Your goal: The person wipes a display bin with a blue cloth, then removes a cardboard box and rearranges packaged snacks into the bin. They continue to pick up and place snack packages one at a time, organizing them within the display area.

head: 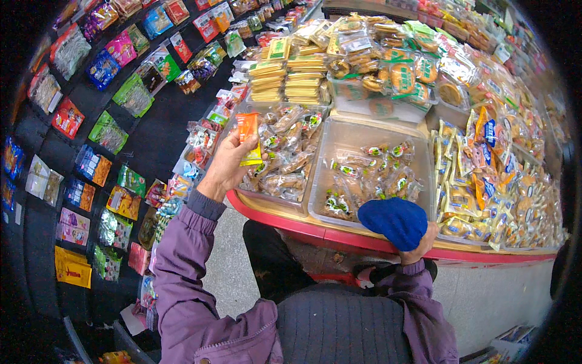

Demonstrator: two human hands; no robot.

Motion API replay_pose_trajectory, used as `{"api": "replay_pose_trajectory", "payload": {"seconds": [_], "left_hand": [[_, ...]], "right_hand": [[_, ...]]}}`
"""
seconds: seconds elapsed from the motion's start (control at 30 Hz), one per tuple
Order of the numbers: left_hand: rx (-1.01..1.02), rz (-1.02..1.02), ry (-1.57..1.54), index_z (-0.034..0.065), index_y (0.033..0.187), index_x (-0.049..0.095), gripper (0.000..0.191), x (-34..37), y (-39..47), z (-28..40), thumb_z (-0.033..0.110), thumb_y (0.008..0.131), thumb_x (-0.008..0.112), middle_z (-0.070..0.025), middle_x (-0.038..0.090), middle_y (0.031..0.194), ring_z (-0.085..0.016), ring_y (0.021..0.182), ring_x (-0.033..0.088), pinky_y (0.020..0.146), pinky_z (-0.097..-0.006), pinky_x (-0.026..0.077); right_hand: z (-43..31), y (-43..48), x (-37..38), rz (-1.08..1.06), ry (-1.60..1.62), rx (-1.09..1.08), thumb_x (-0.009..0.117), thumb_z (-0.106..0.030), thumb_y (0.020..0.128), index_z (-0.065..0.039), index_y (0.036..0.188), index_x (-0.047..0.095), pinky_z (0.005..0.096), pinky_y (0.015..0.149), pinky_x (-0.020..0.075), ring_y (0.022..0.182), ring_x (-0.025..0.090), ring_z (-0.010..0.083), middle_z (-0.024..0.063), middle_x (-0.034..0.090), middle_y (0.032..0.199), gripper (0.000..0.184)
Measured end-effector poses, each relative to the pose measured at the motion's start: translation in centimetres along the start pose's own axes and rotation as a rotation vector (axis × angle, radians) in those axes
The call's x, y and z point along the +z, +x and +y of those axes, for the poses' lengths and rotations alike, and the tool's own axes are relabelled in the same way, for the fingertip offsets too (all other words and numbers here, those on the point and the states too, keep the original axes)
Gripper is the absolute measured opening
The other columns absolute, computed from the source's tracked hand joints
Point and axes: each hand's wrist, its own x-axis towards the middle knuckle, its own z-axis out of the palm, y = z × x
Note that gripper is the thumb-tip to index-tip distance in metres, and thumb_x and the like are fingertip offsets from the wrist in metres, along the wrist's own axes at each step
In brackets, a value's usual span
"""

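Note:
My left hand (227, 161) pinches a small orange and yellow packet (247, 126) between thumb and fingers, above the front corner of a bin of wrapped brown snacks (284, 182). Whether it is one packet or two I cannot tell. In my right hand (425, 245) is a bunched dark blue cloth (394, 221), held at the display's front edge. The cloth overlaps the near right corner of a see-through plastic bin (345, 132). Inside that bin lie several wrapped brown snacks (341, 202) with green and white labels.
A red-edged display table (318, 232) curves before me. Stacked yellow packets (268, 82) and bagged round biscuits (402, 77) stand behind the bins. Yellow and blue snack packets (489, 150) fill the right side. Dark shelves (159, 123) with bagged snacks rise at left.

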Motion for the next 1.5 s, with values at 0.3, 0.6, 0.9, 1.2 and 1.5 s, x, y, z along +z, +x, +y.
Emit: {"api": "replay_pose_trajectory", "payload": {"seconds": [0.3,0.6,0.9,1.2,1.5], "left_hand": [[-0.030,-0.269,-0.098,0.0042,0.129,0.050,0.042,3.1,-1.6,0.5,0.001,0.091,0.068,-0.0121,0.064,0.120,-0.028,0.113,0.066,0.101,-0.0414,0.054],[0.005,-0.297,-0.267,0.0048,0.130,0.049,0.034,2.8,-1.8,-0.8,0.018,0.101,0.059,-0.0113,0.062,0.109,-0.023,0.086,0.061,0.077,-0.0355,0.051],[-0.041,-0.379,-0.554,0.0028,0.134,0.049,0.040,6.4,-4.5,0.9,0.023,0.099,0.049,-0.0136,0.060,0.107,-0.025,0.088,0.057,0.077,-0.0364,0.046],[0.232,-0.254,-0.194,-0.0009,0.146,0.043,0.072,9.5,-6.9,2.5,-0.005,0.082,0.076,-0.0103,0.059,0.132,-0.017,0.114,0.063,0.096,-0.0325,0.054],[0.217,-0.194,-0.069,-0.0002,0.141,0.050,0.075,10.5,-7.9,3.1,0.007,0.076,0.086,-0.0091,0.066,0.126,-0.019,0.110,0.066,0.097,-0.0348,0.053]], "right_hand": [[-1.1,1.1,-0.3,0.054,0.064,-0.026,0.085,-0.034,0.073,-0.007,0.101,0.064,0.0501,0.085,0.0433,0.085,0.058,0.0347,0.0113,0.061,0.092,0.044],[-0.7,0.7,0.0,0.050,0.075,0.007,0.085,-0.036,0.071,-0.006,0.101,0.063,0.0497,0.087,0.0431,0.088,0.058,0.0356,0.0114,0.060,0.091,0.048],[-0.7,0.4,0.0,0.024,0.034,0.071,0.084,-0.038,0.070,-0.006,0.097,0.065,0.0489,0.086,0.0432,0.089,0.057,0.0371,0.0132,0.060,0.091,0.046],[-1.3,1.6,-0.8,-0.151,-0.011,0.047,0.084,-0.042,0.069,-0.011,0.099,0.066,0.0467,0.081,0.0421,0.087,0.056,0.0371,0.0112,0.060,0.090,0.046],[-0.5,0.6,-0.1,0.004,0.043,-0.007,0.085,-0.042,0.068,-0.010,0.104,0.066,0.0476,0.083,0.0414,0.088,0.056,0.0363,0.0105,0.061,0.094,0.052]]}}
